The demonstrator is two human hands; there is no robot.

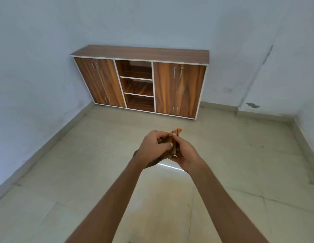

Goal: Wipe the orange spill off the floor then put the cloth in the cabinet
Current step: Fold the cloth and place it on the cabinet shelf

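Both my hands are held out in front of me above the floor, pressed together around a small orange-brown cloth (174, 137). My left hand (153, 146) grips its left side and my right hand (185, 151) its right side; a corner of the cloth sticks up above the fingers. A faint orange stain (163, 200) shows on the tile floor between my forearms. The wooden cabinet (140, 53) stands against the far wall, with shut doors left and right and open shelves (137, 78) in the middle.
Blue-grey walls close the room on the left, back and right. The tiled floor (240, 155) stretches between me and the cabinet, with a bright reflection just below my hands.
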